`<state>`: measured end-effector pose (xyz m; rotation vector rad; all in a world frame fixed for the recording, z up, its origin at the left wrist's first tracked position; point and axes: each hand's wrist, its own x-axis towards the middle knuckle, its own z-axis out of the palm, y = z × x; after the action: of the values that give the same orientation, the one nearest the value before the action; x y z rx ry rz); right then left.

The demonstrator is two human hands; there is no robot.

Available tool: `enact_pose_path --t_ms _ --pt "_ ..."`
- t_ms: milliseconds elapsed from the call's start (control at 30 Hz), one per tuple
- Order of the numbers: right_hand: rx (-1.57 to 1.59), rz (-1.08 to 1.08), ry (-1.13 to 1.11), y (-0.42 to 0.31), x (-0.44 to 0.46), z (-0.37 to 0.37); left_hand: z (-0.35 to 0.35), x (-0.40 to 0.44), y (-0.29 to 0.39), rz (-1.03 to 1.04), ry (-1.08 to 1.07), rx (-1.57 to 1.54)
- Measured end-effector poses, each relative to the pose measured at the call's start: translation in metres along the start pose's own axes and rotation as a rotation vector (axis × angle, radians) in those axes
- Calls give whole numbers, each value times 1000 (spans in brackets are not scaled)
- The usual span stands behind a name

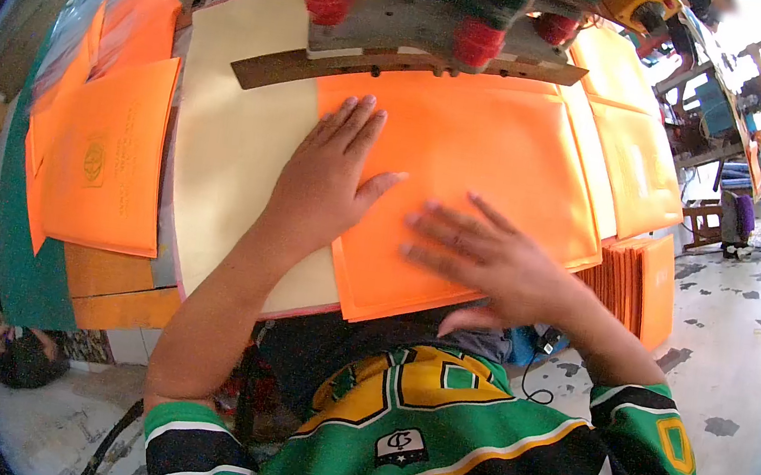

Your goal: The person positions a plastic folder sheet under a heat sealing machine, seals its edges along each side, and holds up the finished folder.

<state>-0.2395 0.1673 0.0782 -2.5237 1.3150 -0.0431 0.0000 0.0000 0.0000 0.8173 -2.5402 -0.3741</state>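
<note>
Flat orange sheets (477,164), seemingly several layers thick, lie on a cream board (230,136) in front of me. At their left edge rests my left hand (326,173), fingers stretched out toward the machine and thumb apart. My right hand (488,261) is spread over the lower middle of the sheets, somewhat blurred. Whether it presses on them or hovers just above, I cannot tell. Neither hand grips anything. Across the far edge of the sheets runs a long metal bar (403,67) of the machine, which hides what lies behind it.
Red round knobs (474,40) sit on the machine above the bar. Printed orange envelopes (113,154) are piled on the left. More orange sheets (640,166) lie at the right, above a thick orange stack (638,291). A patchy floor (733,332) shows beyond.
</note>
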Motion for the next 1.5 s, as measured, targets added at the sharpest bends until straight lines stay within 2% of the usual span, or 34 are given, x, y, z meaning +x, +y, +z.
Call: enact_pose_path --t_ms 67,167,267,567,800,967,1167,1500 --pt "-110 -72 -66 -21 3 6 -7 -3 -4 -34 -28 -43" --pt "-279 -82 85 -8 -12 20 -9 7 2 -15 -3 -56" --pt "-155 -77 166 -8 -16 11 -16 8 1 -67 37 -222" --pt "-84 -38 385 -9 -22 -8 -36 11 4 -130 168 -525" --pt "-62 -3 460 -11 -32 -20 -46 10 2 -68 203 -537" --pt "-72 -51 566 -9 -36 -26 -44 10 -4 120 220 -555" --pt "-87 -88 531 -10 -42 -30 -45 9 -8 239 177 -518" --pt "-125 -107 499 -11 -52 -28 -45 7 -6 246 170 -462"
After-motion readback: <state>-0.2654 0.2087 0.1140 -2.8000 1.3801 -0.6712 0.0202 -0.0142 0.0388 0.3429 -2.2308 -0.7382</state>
